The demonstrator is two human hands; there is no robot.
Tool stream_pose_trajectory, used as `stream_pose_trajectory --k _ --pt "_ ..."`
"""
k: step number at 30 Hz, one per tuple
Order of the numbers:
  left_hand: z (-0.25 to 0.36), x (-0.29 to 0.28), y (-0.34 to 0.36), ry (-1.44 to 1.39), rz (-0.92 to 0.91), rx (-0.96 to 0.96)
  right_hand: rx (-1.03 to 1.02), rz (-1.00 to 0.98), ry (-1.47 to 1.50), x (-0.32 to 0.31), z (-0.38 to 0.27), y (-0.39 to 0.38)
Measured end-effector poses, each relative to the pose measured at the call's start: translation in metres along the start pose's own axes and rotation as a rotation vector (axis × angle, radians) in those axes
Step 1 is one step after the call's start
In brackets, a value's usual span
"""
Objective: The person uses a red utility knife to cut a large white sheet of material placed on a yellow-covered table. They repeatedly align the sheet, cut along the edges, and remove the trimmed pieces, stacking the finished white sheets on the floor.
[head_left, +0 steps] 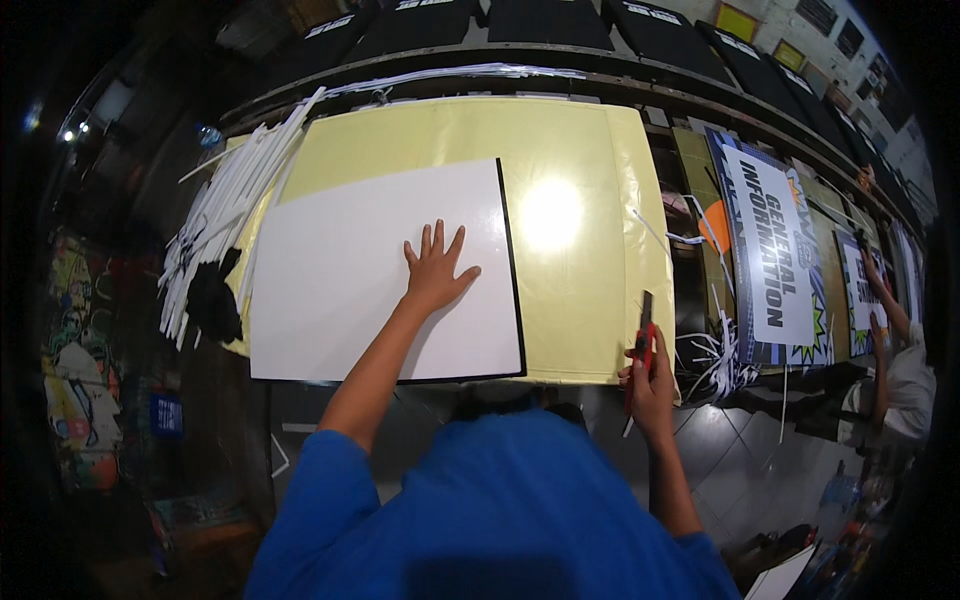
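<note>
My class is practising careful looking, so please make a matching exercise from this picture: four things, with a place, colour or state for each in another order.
Things:
1. left hand
2. right hand
3. white strips
4. white board

Descriptions:
A. heaped at the left end of the yellow surface
B. closed around a red cutter
C. has a black right edge
D. fingers spread wide

Pairs: 1-D, 2-B, 3-A, 4-C

flat white board (345,265), red cutter (643,345) apart
</note>
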State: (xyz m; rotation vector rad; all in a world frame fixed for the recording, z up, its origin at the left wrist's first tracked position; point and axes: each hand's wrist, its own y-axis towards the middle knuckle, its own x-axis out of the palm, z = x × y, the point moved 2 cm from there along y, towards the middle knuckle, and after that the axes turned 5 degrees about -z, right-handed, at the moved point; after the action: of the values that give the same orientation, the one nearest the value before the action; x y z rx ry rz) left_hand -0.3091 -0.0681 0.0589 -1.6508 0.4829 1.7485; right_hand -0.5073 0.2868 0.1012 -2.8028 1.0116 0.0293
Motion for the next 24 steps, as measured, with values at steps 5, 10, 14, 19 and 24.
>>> stream_pose_trajectory --k 5,10,14,19,24 --pt "0.009 -0.013 0.06 -0.002 0.005 -0.005 -0.17 0.008 -0.44 0.063 -0.028 0.093" --pt "0.008 -0.033 0.113 -0.037 0.109 0.119 -0.23 0.042 -0.683 0.14 -0.065 0.218" --pt "-0.014 -0.02 0.163 -0.043 0.173 0.226 -0.168 -0.03 -0.886 0.193 -0.071 0.294" --pt "-0.011 -0.026 0.184 0.013 0.032 0.218 -0.11 -0.038 -0.975 0.215 -0.053 0.356" --pt "-0.014 -0.023 0.182 -0.002 0.054 0.212 -0.118 -0.059 -0.944 0.222 -0.046 0.376"
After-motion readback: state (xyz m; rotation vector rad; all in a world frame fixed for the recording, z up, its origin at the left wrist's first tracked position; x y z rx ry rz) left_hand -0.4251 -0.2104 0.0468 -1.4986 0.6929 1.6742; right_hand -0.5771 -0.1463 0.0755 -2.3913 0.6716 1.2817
